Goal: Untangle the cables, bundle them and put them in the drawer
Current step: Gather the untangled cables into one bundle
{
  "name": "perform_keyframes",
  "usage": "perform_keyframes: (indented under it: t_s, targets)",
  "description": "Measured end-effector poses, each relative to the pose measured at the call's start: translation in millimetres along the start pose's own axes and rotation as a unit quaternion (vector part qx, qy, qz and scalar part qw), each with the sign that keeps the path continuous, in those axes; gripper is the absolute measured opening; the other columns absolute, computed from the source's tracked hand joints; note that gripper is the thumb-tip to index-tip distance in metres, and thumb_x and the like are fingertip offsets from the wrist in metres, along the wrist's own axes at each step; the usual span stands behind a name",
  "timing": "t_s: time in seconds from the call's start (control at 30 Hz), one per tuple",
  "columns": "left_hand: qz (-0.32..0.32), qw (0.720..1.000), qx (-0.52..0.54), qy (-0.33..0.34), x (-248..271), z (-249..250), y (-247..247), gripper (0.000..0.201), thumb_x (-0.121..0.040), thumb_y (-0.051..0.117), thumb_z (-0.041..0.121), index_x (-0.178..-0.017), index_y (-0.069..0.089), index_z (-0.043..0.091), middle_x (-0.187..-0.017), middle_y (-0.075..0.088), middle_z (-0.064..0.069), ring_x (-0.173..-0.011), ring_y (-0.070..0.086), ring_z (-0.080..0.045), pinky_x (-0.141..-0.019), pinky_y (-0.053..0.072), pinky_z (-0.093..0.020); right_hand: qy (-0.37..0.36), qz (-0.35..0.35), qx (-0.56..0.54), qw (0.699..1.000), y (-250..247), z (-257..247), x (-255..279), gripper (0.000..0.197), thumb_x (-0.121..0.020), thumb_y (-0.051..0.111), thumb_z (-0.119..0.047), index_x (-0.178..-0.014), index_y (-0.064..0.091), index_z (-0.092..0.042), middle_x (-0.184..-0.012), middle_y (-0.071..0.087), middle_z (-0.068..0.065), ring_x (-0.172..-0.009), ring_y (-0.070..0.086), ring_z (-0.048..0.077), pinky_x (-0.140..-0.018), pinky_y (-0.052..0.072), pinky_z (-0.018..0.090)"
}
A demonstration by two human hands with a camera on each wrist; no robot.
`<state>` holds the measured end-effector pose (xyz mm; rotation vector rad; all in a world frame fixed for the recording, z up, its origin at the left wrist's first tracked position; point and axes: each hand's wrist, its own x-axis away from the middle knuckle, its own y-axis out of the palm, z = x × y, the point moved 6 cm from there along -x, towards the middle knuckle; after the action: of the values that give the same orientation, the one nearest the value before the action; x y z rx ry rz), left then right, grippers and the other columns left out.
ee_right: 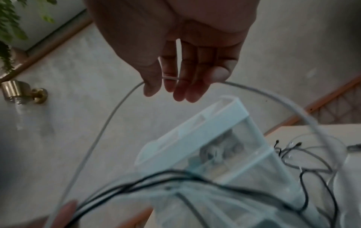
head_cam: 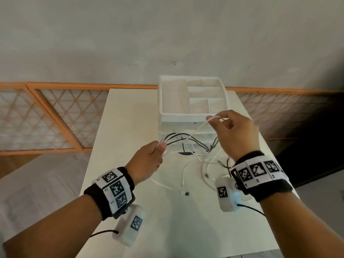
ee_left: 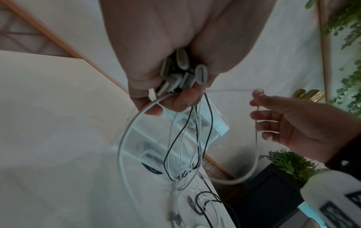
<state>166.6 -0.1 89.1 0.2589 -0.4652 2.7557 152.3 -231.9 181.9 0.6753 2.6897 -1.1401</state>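
Cables (head_cam: 188, 144): black and white, several of each, too tangled for an exact count, strung between two raised hands and trailing down in loops onto the white table (head_cam: 130, 116). At least three loose plug ends lying on the tabletop near the front. One drawer unit (head_cam: 191, 101) at the far end of the table, white, topped by an open tray split into about five compartments, with clear drawer fronts below; contents of the drawers blurred. Two wrist cameras, one strapped under each wrist, with marker bands above.

Left hand (head_cam: 150, 161) held low and forward over the table, thumb on top, fingers curled round a bunch of cable ends; from the left wrist view, roughly five or six pale plugs (ee_left: 183, 72) packed together in the fist, cords dropping out below it. Right hand (head_cam: 236, 133) raised higher, just in front of the drawer unit's tray, back of the hand toward the head camera. One white cable (ee_right: 170, 78) pinched between thumb and forefinger of that hand, remaining fingers loosely extended and holding nothing. Same white cable arching away on both sides of the pinch, one side toward the left hand, the other down to the table.
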Motion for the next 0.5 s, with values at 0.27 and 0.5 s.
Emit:
perform_keyframes:
  t_s: [0.27,0.5]
  targets:
    - [0.013,0.997,-0.070,0.001,3.0,-4.7,-7.4,0.035,-0.106,0.037,0.030,-0.078,0.038,0.008,-0.063,0.045,-0.009,-0.046,0.052,-0.005,-0.048,0.035,-0.011,0.047,0.042,0.033,0.997,-54.1,42.2,-71.2,0.049,-0.093,0.041,-0.060,-0.088,0.068,-0.020,-0.083,0.073,0.004,-0.076,0.069,0.030,-0.082,0.056,0.048]
    - [0.004,0.998,-0.026,-0.058,0.9,-11.1,11.0,0.036,-0.104,0.040,0.036,-0.077,0.042,0.013,-0.058,0.041,0.005,-0.057,0.050,-0.015,-0.061,0.036,-0.035,0.055,-0.021,-0.067,0.996,-50.9,69.3,-106.5,0.022,-0.099,0.034,-0.044,-0.098,0.054,-0.034,-0.103,0.068,0.000,-0.065,0.071,0.022,-0.064,0.056,0.043]
